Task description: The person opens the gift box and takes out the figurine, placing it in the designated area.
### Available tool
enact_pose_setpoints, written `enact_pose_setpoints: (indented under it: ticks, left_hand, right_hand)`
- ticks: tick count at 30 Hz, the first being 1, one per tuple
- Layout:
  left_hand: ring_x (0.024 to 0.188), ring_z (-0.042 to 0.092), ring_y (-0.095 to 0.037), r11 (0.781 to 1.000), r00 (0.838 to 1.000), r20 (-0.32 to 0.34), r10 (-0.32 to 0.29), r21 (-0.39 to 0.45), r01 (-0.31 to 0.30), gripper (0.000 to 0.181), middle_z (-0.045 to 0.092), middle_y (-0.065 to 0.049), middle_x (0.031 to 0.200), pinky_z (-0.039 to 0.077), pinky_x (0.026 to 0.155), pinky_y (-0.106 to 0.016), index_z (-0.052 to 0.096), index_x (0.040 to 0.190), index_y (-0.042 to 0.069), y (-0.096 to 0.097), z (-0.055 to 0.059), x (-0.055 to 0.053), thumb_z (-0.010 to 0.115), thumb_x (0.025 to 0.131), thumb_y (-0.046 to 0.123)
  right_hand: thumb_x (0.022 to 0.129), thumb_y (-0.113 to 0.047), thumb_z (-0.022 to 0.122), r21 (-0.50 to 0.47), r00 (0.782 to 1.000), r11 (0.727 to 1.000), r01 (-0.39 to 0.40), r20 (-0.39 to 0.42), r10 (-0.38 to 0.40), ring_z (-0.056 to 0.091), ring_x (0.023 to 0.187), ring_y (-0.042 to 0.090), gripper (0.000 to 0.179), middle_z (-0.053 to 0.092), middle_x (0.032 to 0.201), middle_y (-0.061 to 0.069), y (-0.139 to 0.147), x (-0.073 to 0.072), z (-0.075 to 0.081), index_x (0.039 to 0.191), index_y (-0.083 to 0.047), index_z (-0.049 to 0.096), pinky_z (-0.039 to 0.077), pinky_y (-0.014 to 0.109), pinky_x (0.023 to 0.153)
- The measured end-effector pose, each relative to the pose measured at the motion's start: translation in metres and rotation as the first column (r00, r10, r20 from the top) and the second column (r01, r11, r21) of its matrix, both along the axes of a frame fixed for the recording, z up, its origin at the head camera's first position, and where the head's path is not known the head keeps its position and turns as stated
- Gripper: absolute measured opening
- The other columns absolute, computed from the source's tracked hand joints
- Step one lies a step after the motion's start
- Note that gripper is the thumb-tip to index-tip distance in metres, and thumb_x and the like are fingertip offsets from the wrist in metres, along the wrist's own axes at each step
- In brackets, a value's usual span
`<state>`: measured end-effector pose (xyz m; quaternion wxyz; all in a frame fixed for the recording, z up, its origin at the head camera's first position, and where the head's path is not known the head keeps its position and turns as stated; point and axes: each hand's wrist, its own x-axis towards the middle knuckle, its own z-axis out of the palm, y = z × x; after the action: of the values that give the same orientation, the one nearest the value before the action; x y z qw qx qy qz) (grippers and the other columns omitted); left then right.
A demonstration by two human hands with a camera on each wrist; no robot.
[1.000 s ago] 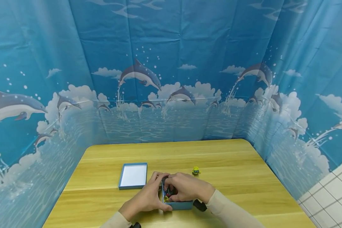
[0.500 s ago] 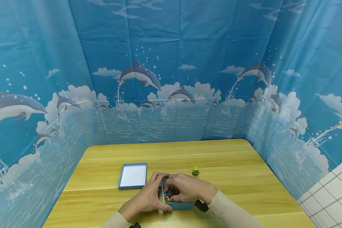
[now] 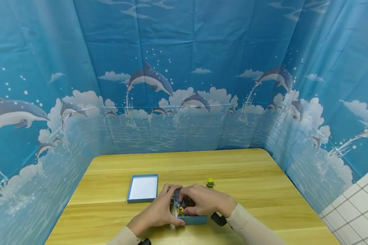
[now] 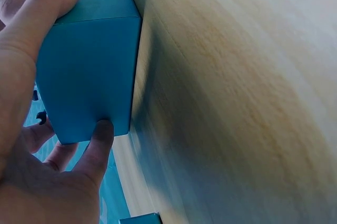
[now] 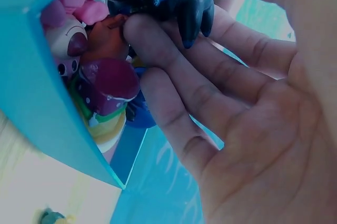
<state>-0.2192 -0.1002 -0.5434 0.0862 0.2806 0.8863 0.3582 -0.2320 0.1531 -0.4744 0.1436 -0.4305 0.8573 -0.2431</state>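
Lid (image 3: 143, 188) at ten o'clock from your blue box (image 3: 195, 220) | yellow figure (image 3: 210, 183) at one | other toys (image 5: 108, 84) crowd inside | your right hand (image 3: 202, 200) pinches a black figure (image 5: 184, 2) at the opening; left hand (image 3: 161, 209) grips the box | legs toward six in right-wrist view, long axis perhaps nine-to-three, top cropped

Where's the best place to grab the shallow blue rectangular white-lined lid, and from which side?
I'd pinch the shallow blue lid by its raised left rim, coming from the left: it lies open side up, so that edge should pinch easily, while the person's left hand is close on its right.
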Motion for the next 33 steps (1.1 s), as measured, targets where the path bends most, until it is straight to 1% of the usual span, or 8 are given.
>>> enact_pose_setpoints:
  ticks: [4,7,11,16,20,27,30,33]
  left_hand:
    - [0.139,0.061,-0.02,1.0,1.0,0.003,0.002,-0.001,-0.002,0.118,0.046,0.0,0.16,0.06,0.117,-0.047,0.04,0.179,0.028,0.0,0.0,0.0,0.103,0.085,0.061]
    - [0.139,0.061,-0.02,1.0,1.0,0.005,0.001,-0.001,-0.001,0.118,0.046,0.0,0.16,0.06,0.117,-0.047,0.04,0.179,0.027,0.0,0.0,0.0,0.103,0.084,0.06]
    - [0.136,0.061,-0.018,1.0,1.0,0.005,0.003,-0.002,-0.003,0.117,0.046,0.001,0.159,0.061,0.114,-0.047,0.04,0.178,0.03,0.0,0.0,0.001,0.104,0.084,0.06]
    - [0.135,0.061,-0.018,1.0,1.0,0.0,0.005,-0.001,-0.005,0.115,0.046,0.001,0.159,0.061,0.113,-0.047,0.041,0.177,0.034,0.0,0.0,0.001,0.103,0.084,0.061]
    - [0.137,0.061,-0.018,1.0,1.0,-0.008,0.007,0.001,-0.007,0.116,0.047,0.001,0.159,0.06,0.115,-0.047,0.041,0.177,0.033,0.0,0.001,0.001,0.104,0.083,0.06]
    - [0.14,0.062,-0.022,1.0,1.0,-0.013,0.006,0.004,-0.005,0.117,0.047,-0.004,0.162,0.061,0.116,-0.048,0.041,0.177,0.029,0.001,0.0,0.001,0.105,0.083,0.058]
    - [0.138,0.062,-0.02,1.0,1.0,-0.009,0.003,0.009,-0.003,0.118,0.047,-0.005,0.162,0.061,0.115,-0.046,0.041,0.177,0.027,0.0,-0.001,0.0,0.105,0.083,0.058]
    - [0.135,0.062,-0.018,1.0,1.0,-0.01,0.0,0.013,0.0,0.118,0.047,-0.004,0.16,0.061,0.114,-0.045,0.041,0.178,0.025,0.0,-0.003,-0.001,0.104,0.084,0.059]
  right_hand:
    - [0.111,-0.019,0.082,-0.005,1.0,1.0,0.003,0.01,-0.003,0.065,0.085,-0.002,0.022,0.076,0.114,-0.009,0.002,0.001,0.002,0.132,-0.016,0.076,0.057,0.017,0.078]
    - [0.112,-0.021,0.081,-0.014,1.0,1.0,0.005,0.017,-0.005,0.066,0.09,-0.002,0.025,0.078,0.122,-0.006,0.004,0.002,0.004,0.135,-0.015,0.075,0.059,0.018,0.083]
    - [0.113,-0.022,0.08,-0.023,1.0,1.0,0.005,0.02,-0.005,0.067,0.096,-0.004,0.027,0.078,0.129,-0.005,0.007,0.003,0.005,0.138,-0.015,0.075,0.061,0.021,0.088]
    - [0.113,-0.024,0.079,-0.038,1.0,0.999,0.008,0.025,-0.007,0.069,0.102,-0.001,0.025,0.076,0.129,-0.008,0.01,0.003,0.004,0.137,-0.017,0.074,0.062,0.023,0.093]
    - [0.113,-0.024,0.078,-0.058,0.999,0.998,0.003,0.036,-0.001,0.07,0.1,0.002,0.023,0.073,0.124,-0.011,0.011,0.003,0.002,0.135,-0.018,0.073,0.062,0.023,0.091]
    - [0.11,-0.022,0.078,-0.078,0.998,0.997,0.012,0.067,-0.006,0.063,0.083,0.002,0.017,0.071,0.111,-0.011,0.014,0.003,0.003,0.125,-0.021,0.072,0.056,0.019,0.075]
    - [0.108,-0.02,0.078,-0.085,0.996,0.996,0.015,0.092,-0.007,0.063,0.082,-0.001,0.017,0.071,0.109,-0.012,0.015,0.003,0.003,0.124,-0.02,0.071,0.057,0.019,0.075]
    - [0.107,-0.017,0.077,-0.092,0.993,0.996,0.02,0.115,-0.009,0.064,0.079,-0.003,0.017,0.07,0.103,-0.014,0.015,0.003,0.002,0.123,-0.02,0.071,0.06,0.02,0.075]
